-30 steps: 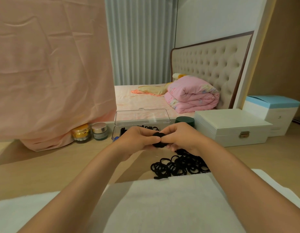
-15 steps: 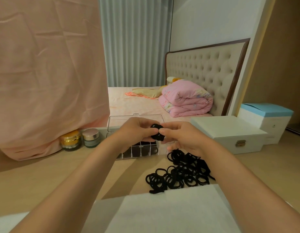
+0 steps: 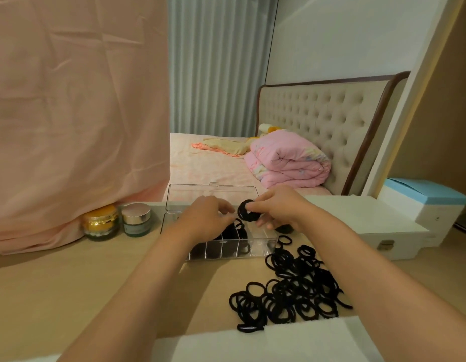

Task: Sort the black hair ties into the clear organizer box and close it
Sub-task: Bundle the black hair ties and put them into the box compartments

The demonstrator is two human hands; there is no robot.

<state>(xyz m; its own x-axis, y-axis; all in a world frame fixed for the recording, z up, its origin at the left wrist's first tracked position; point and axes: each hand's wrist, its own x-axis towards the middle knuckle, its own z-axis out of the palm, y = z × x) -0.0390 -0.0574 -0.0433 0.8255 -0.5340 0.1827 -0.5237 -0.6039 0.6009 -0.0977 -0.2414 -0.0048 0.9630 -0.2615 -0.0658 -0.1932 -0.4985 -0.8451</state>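
Head view: both forearms in from 6 o'clock, converging over the clear organizer box [image 3: 255, 246] just past mid-frame. Right hand [image 3: 277, 209] above the box's 3 o'clock end, thumb and fingers pinching a small bundle of black hair ties [image 3: 249, 211], held upright over the compartments. Left hand [image 3: 207, 219] low over the box's middle, knuckles up, fingers curled down toward the dividers, tips just beside the bundle. Gripping anything or not, cannot tell.

Lid [image 3: 195, 194] standing open along the box's 12 o'clock edge. Compartments toward the 9 o'clock end dark with ties. Loose pile of hair ties [image 3: 292, 291] on the wooden tabletop [image 3: 70, 278] at 5 o'clock from the box, near its front corner.

Hemmed in at 9 o'clock by two cosmetic jars [image 3: 101, 223], at 3 o'clock by a white latched case [image 3: 370, 226], at 6 o'clock by a white cloth [image 3: 266, 343] touching the pile's near edge. Open wood at 7 o'clock — between the left forearm and a pink drape [image 3: 70, 113].
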